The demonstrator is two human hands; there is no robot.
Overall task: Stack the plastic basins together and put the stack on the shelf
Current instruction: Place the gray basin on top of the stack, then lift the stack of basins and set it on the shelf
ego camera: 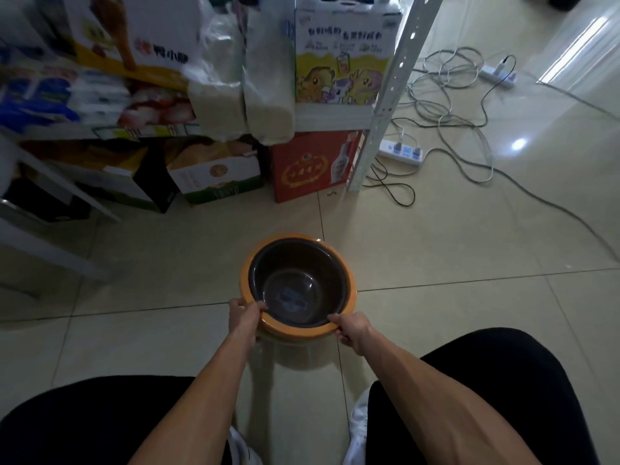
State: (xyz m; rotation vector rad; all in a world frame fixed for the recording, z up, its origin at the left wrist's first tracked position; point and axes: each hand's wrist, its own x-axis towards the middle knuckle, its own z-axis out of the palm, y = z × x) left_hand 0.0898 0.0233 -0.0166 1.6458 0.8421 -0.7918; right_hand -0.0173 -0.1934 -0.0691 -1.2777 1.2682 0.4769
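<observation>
While both hands, left hand (pixel 244 313) and right hand (pixel 352 330), pinch only the near rim of the orange basin (pixel 302 333), the nested dark basin (pixel 298 283) could tip forward and slip out.

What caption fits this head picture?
Both hands, left and right, grip nested basins, dark inside orange, before a shelf.

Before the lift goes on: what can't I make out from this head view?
- Orange basin: underside hidden by its own body, so whether it touches the floor is unclear.
- Dark basin: outer wall hidden inside the orange one.
- Left hand and right hand: fingers under the rim hidden.
- Shelf: top cut off; left side blurred.
</observation>
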